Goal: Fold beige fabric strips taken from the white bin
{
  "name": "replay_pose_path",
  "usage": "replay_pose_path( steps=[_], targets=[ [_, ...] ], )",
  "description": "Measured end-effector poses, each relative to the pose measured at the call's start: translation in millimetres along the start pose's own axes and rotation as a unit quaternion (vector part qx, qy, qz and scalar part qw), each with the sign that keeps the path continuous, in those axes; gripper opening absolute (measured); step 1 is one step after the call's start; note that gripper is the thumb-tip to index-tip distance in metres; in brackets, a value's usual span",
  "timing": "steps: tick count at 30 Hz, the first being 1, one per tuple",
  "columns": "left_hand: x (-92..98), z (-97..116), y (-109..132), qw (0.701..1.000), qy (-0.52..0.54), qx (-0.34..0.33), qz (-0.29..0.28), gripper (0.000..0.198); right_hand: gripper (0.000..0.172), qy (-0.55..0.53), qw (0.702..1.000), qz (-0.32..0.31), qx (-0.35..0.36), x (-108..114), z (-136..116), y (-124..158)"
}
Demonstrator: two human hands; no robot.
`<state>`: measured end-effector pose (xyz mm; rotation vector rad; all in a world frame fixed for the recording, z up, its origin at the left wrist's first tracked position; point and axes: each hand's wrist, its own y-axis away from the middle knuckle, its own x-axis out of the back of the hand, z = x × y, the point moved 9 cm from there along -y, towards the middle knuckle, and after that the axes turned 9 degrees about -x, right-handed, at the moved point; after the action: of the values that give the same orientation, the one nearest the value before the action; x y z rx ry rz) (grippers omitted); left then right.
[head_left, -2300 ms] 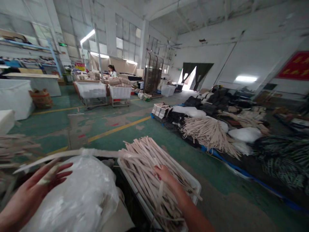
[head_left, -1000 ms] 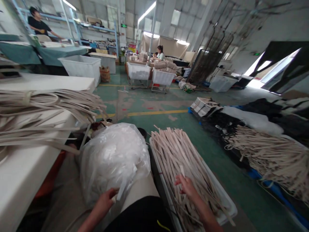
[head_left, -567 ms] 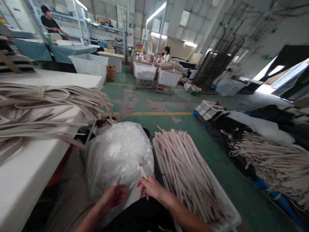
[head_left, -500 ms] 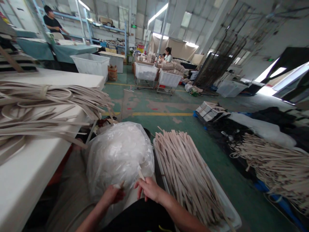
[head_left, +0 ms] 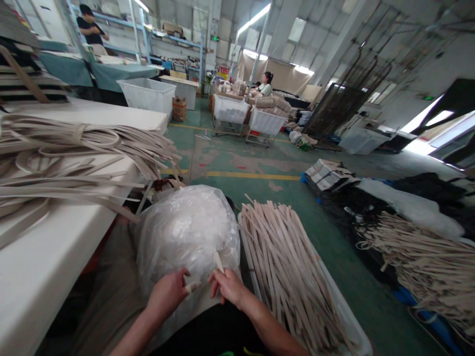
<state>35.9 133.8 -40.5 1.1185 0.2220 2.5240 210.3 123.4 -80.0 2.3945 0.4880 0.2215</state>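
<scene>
My right hand [head_left: 228, 287] pinches a short, pale beige strip [head_left: 219, 262] between thumb and fingers, its free end pointing up. To its left, my left hand [head_left: 166, 294] has its index finger and thumb apart, with no held thing visible between them. A whitish wrap [head_left: 192, 288] covers one of that hand's digits. Both hands are just in front of a large clear plastic bag [head_left: 189, 222] with whitish contents that I cannot make out. Beside my right arm, a white tub [head_left: 352, 321] holds many long beige strips [head_left: 285, 252].
A white-topped table [head_left: 70, 262] on the left bears bundled beige strips [head_left: 85, 136]. More strips [head_left: 419, 252] lie in a pile on the right. Wheeled white bins [head_left: 267, 121] stand farther off. One person [head_left: 90, 29] is at the back left, another person [head_left: 265, 85] behind the bins.
My left hand has risen slightly and turned, and its index finger and thumb have spread apart. My right hand still holds the strip in nearly the same place. The view has shifted slightly.
</scene>
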Motion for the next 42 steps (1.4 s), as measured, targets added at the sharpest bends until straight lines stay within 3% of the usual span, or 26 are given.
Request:
replay_pose_path(
  steps=[2,5,9,14,17,19,23,28,32,35,39,42],
  targets=[
    [-20.2,-1.5,-7.7,0.999,-0.027,0.011,-0.024,0.037,0.072,-0.003,1.000,0.006,-0.001,0.6,-0.2,-0.3],
    [-39.2,-4.4,-12.7,0.999,0.002,0.010,-0.039,0.016,0.071,-0.011,1.000,0.018,-0.005,4.4,0.6,-0.2],
    [-42.9,-10.8,-3.8,0.992,0.108,0.017,-0.068,0.028,0.067,-0.021,1.000,0.008,-0.020,7.3,0.8,0.0],
    [-27.6,-2.1,32.2,0.956,0.278,0.033,-0.085,0.066,0.061,-0.017,0.996,-0.076,-0.037,-15.5,-8.7,2.8],
    [-14.5,21.7,58.9,0.914,0.395,0.020,-0.092,0.064,0.059,-0.044,0.986,-0.150,-0.060,-45.4,-18.0,3.9],
    [-6.7,35.9,74.6,0.902,0.419,0.014,-0.101,0.062,0.057,-0.082,0.977,-0.176,-0.083,-61.2,-26.4,1.3],
    [-5.1,31.8,93.3,0.900,0.422,0.064,-0.092,0.058,0.048,-0.142,0.977,-0.143,-0.067,-64.3,-61.8,-7.2],
    [-16.8,6.2,83.0,0.889,0.451,0.063,-0.054,0.055,0.041,-0.124,0.983,-0.123,0.057,-55.5,-141.2,9.8],
    [2.5,0.2,67.4,0.906,0.420,0.029,0.030,0.051,0.046,-0.048,0.968,-0.164,0.183,-66.2,-198.6,37.4],
    [20.0,12.0,63.8,0.898,0.439,-0.004,0.037,0.053,0.048,-0.043,0.966,-0.169,0.190,-70.2,-207.6,41.4],
    [34.2,30.9,65.3,0.833,0.552,-0.018,0.026,0.072,0.049,-0.026,0.966,-0.189,0.177,-77.8,-196.1,35.4],
    [37.9,42.7,62.9,0.812,0.582,-0.014,0.029,0.058,0.049,-0.032,0.965,-0.191,0.177,-78.6,-188.5,27.3]
  ],
)
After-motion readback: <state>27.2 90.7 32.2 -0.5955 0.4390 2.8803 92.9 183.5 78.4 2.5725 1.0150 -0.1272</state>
